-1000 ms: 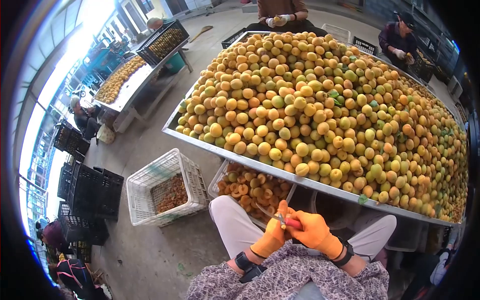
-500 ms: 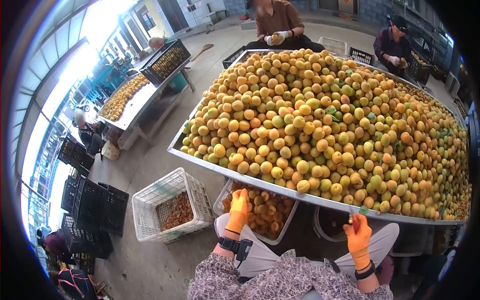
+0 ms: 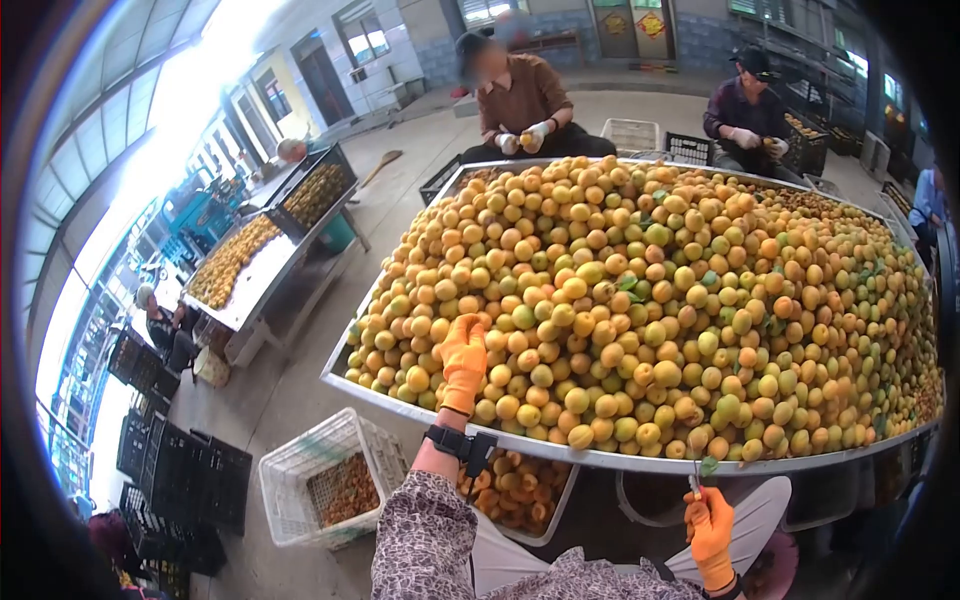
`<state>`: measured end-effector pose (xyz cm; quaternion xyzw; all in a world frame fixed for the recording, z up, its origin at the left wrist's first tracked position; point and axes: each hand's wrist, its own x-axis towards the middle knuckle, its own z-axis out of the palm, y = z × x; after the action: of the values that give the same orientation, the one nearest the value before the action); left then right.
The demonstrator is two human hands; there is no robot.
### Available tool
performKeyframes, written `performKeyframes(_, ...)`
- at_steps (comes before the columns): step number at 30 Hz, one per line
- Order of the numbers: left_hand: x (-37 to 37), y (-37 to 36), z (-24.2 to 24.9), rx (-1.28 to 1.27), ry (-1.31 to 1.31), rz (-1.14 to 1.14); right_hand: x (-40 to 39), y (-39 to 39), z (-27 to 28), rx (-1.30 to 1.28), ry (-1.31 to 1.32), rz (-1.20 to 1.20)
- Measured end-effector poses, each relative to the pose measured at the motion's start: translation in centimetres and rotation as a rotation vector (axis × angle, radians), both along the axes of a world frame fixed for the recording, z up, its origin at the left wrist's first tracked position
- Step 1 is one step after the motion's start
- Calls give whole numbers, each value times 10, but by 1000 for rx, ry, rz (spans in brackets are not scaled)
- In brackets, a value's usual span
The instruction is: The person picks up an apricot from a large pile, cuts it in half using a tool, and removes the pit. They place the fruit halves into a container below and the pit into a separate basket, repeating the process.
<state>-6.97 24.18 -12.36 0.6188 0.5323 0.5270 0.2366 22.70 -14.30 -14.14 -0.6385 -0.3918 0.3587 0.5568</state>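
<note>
My left hand (image 3: pixel 463 362), in an orange glove, reaches onto the left part of a big heap of apricots (image 3: pixel 600 300). Its fingers curl down round an apricot, mostly hidden beneath them. Low at the right, in front of the table edge, my right hand (image 3: pixel 710 535) is closed on a small knife (image 3: pixel 694 484) with its metal blade pointing up. A white crate (image 3: pixel 560 510) of split apricot halves stands under the table edge, between my arms. The metal-rimmed table (image 3: pixel 400 399) bears the heap.
Left of my knees is a white basket (image 3: pixel 372 470) with brown pits or scraps at its bottom. Stacked black crates (image 3: pixel 195 475) stand farther left. Two people (image 3: pixel 525 100) with gloved hands sit across the heap. Another table (image 3: pixel 250 290) with fruit stands at the back left.
My left hand has moved from above the crate of halves up and forward onto the heap. My right hand has lowered a little, still holding the knife. The view has tilted up.
</note>
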Motion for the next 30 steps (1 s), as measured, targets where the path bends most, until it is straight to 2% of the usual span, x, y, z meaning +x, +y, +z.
performKeyframes(1, 6, 23, -12, -31, 62, -59, 1, -4, 0, -12, 34, -16)
performKeyframes(2, 26, 14, 9, 14, 189, -59, 2, -7, 5, -2, 31, -34)
performKeyframes(4, 51, 33, 9, 30, 236, -201, 5, -13, 12, -40, 63, -54)
performKeyframes(5, 64, 38, 8, 69, 328, -167, 9, -17, 10, -23, 76, -78)
performKeyframes(6, 79, 30, 31, -12, 446, -132, 12, -22, 8, -19, 73, -90)
performKeyframes(7, 86, 42, 23, 36, 477, -124, 16, -27, 8, -18, 76, -134)
performKeyframes(8, 91, 56, 13, 84, 506, -114, 20, -32, 9, -16, 78, -177)
performKeyframes(9, 92, 67, 9, 45, 513, -68, 20, -36, 17, 20, -50, -206)
performKeyframes(11, 85, 79, 13, -130, 543, -47, 31, -49, 8, 9, -89, -224)
performKeyframes(12, 88, 77, 15, -129, 546, -52, 33, -54, 4, -4, -124, -237)
performKeyframes(13, 89, 72, 15, -153, 523, -72, 33, -57, 0, -27, 57, -285)
performKeyframes(15, 97, 58, 13, -283, 443, -160, 33, -59, -11, -32, 32, -278)
performKeyframes(16, 106, 49, 5, -182, 345, -217, 33, -58, -14, -33, 0, -269)
performKeyframes(18, 125, 20, 3, 5, 619, -105, 22, -42, 6, -30, 51, -245)
performKeyframes(21, 133, 2, 3, 121, 817, -126, 18, -28, 16, -66, 119, -196)
performKeyframes(22, 127, 4, 0, 121, 820, -127, 18, -23, 16, -91, 138, -171)
performKeyframes(24, 114, 6, -1, 173, 783, -283, 18, -18, 20, -81, 151, -158)
performKeyframes(25, 108, 2, 5, 320, 719, -301, 18, -16, 18, -63, 149, -152)
performKeyframes(26, 100, 6, -1, 319, 723, -300, 18, -16, 17, -48, 149, -146)
performKeyframes(28, 88, 13, -8, 507, 643, -280, 18, -15, 16, -48, 159, -143)
performKeyframes(30, 78, 12, -13, 502, 649, -264, 17, -14, 13, -45, 166, -138)
